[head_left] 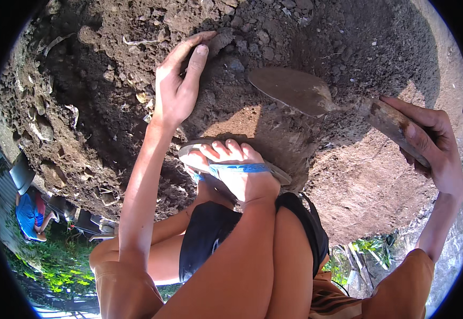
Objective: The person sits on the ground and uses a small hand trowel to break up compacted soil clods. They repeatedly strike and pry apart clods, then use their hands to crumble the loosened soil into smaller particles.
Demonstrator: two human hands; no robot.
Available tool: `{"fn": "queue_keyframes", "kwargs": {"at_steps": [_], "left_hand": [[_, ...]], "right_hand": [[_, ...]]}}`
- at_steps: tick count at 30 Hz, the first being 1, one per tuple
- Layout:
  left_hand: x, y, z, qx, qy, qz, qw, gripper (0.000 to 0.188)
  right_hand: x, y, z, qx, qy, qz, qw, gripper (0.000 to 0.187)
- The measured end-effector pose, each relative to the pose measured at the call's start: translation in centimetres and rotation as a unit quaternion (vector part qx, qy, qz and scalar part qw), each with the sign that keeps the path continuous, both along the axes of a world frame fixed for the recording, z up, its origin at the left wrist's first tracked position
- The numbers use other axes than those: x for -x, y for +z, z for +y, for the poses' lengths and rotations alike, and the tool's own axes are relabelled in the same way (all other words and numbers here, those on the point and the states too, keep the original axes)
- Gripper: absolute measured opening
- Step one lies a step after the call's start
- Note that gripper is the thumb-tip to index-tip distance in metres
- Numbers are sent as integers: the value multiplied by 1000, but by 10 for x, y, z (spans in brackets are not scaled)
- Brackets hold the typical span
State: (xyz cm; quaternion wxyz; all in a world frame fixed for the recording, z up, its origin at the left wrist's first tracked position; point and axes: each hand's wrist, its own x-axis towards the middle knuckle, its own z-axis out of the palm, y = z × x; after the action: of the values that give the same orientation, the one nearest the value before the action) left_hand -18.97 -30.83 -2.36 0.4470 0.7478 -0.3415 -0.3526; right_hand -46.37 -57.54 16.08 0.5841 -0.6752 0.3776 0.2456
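**On the dug soil: trowel in right hand, left hand at a clod**

Nearest, bare legs and dark shorts (210,234); beyond them a foot (247,183) in a sandal with a blue strap (239,168), on the soil (370,53). Right hand (436,146), toward the soil's right edge: fingers clamped on the handle of the trowel (295,91). Blade ahead of the foot, tip pointing left; can't tell if it touches the soil. Left hand (177,87), farther forward: fingers together, thumb slightly apart, tips at a dark clod (222,41); can't tell if gripped. Dry leaf bits on the soil left of it. Far off, past the soil's left edge: person in blue (27,213), green plants (56,271).
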Motion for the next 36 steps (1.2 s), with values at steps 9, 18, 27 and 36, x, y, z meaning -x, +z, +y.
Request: {"fn": "queue_keyframes", "kwargs": {"at_steps": [9,18,27,36], "left_hand": [[1,5,1,-21,5,-5,1000,35],[2,3,-1,-12,-1,-9,1000,36],[-1,-4,4,4,71,26,997,48],[1,-3,5,13,29,23,999,38]], "right_hand": [[-61,15,-10,85,98,84,988,36],[-33,1,32,-92,-1,148,985,52],[-81,-67,52,-136,-144,68,978,56],[-46,-21,-40,10,128,65,990,45]]}}
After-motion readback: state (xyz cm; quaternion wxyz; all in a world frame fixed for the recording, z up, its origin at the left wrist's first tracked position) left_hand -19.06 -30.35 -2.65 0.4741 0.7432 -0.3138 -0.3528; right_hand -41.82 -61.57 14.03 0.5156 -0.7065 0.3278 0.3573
